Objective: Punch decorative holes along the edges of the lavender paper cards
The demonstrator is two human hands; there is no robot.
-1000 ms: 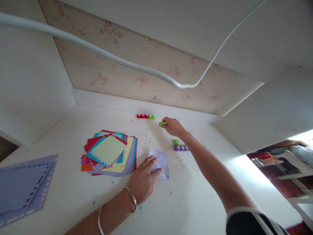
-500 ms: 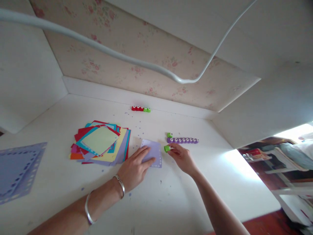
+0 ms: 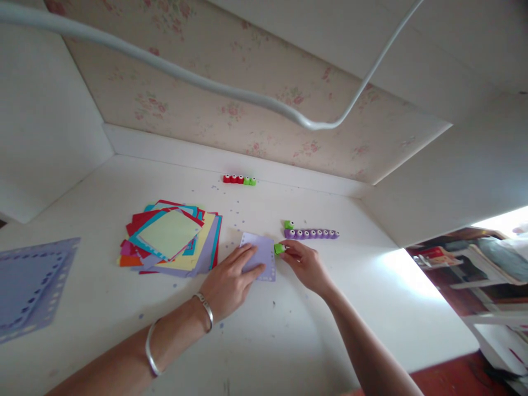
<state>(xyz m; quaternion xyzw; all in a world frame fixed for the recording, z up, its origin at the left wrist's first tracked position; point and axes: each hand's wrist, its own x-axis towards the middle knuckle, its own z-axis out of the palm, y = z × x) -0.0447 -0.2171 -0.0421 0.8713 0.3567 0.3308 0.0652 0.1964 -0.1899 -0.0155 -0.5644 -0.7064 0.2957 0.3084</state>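
A small purple sheet of paper (image 3: pixel 262 255) with punched holes along its edges lies on the white table. My left hand (image 3: pixel 229 281) rests flat on its left part, fingers stretched out. Between the thumb and fingers of my right hand (image 3: pixel 306 265) is a green craft punch (image 3: pixel 279 249), at the sheet's right edge. Whether the paper sits inside its slot I cannot tell. Just behind my right hand stand a row of purple craft punches (image 3: pixel 312 234) and another green punch (image 3: pixel 289 224).
Left of my hands lies a pile of coloured paper (image 3: pixel 169 234). Larger purple sheets with punched borders (image 3: pixel 33 286) are at the far left. Red and green punches (image 3: pixel 239 180) line up near the back wall. A white cable (image 3: pixel 198 80) hangs across the top. Paper bits dot the table.
My right hand has brought the green punch left, up to the paper's right edge. My left hand stays on the sheet. The view has shifted slightly.
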